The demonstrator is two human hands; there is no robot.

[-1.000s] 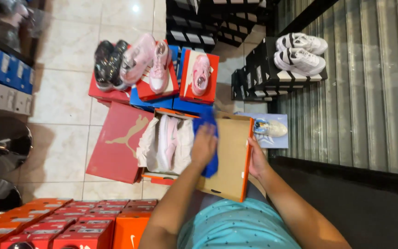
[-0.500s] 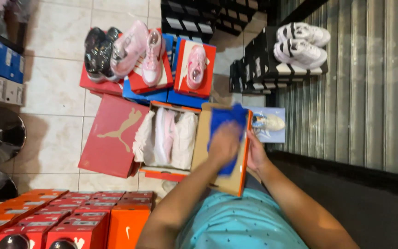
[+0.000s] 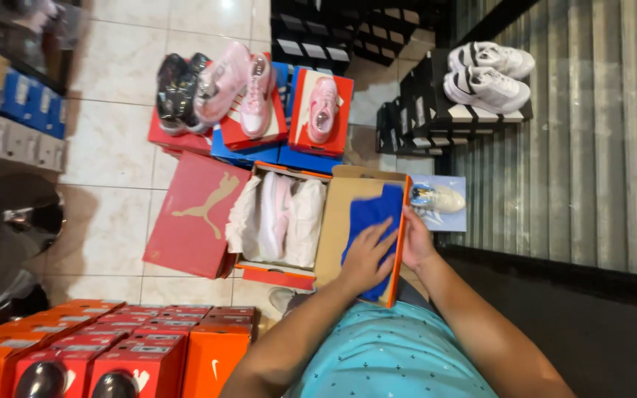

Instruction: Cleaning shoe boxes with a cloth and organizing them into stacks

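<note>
Over a tiled floor, left hand presses blue cloth flat; right hand grips box lid.

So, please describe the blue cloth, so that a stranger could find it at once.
Start from the open shoe box with pale shoes, in the middle of the floor. Its raised lid stands beside it, and the blue cloth lies flat on the lid under the left hand. Nothing else blue there is soft.

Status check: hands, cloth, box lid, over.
Left hand flat on blue cloth, pressing it onto box lid. Right hand grips lid's edge. Nothing blocking.
</note>
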